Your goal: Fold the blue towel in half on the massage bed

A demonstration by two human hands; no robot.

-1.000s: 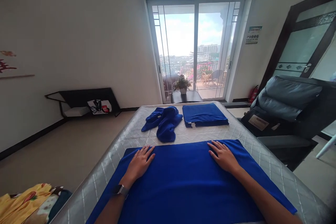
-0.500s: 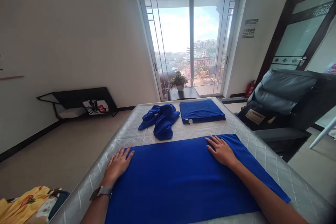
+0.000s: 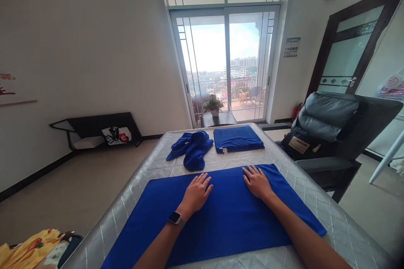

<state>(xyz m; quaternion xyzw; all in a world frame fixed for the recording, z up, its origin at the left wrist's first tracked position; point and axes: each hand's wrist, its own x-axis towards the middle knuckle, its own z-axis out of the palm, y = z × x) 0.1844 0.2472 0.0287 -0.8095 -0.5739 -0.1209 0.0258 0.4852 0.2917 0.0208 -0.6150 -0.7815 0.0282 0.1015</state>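
A blue towel [image 3: 221,222] lies spread out flat across the near part of a quilted mattress [image 3: 151,164]. My left hand [image 3: 197,191] rests palm down on the towel, near the middle of its far edge, fingers stretched out; a watch [image 3: 174,217] is on that wrist. Flat on the towel to the right, my right hand [image 3: 257,181] has its fingers apart. Neither hand holds anything. Beyond the spread towel sit a crumpled blue towel [image 3: 194,151] and, to its right, a neat stack of folded blue towels [image 3: 238,138] with a white tag.
Right of the mattress stands a dark recliner [image 3: 331,122] with a black bag [image 3: 299,145] on it. A potted plant [image 3: 214,105] stands on a small dark table before the glass sliding door [image 3: 225,67]. Yellow patterned cloth [image 3: 31,248] lies at lower left.
My left hand has moved right from the towel's left edge to near its middle. My right hand stays on the towel. The view has tilted slightly upward.
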